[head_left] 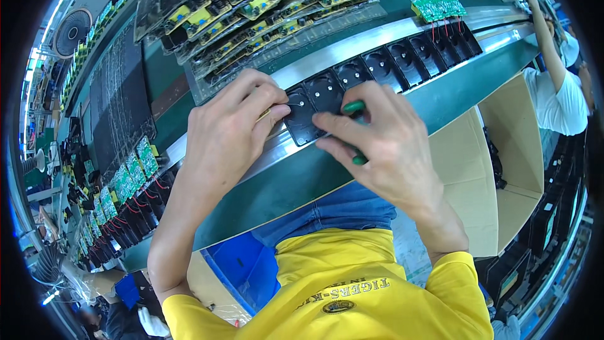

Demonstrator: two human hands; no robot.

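Note:
My left hand [233,126] is closed, thumb and forefinger pinched on a thin wire-like piece [293,104] whose tip reaches over the nearest black plastic housing [301,127]. What exactly it is stays too small to tell. In my right hand [390,145] is a small green-handled hand tool [354,107]; its working end is hidden by my fingers. That hand's thumb and forefinger come over the right edge of the same housing. Small shiny metal contacts show inside the housings, which stand side by side in a row.
Stacked sheets of yellow-and-black circuit boards [251,9] lie beyond the metal rail [365,41]. Green circuit boards with red wires sit at the right end [437,5] and lower left [129,179]. An open cardboard box [462,176] stands right; another person [557,88] is at far right.

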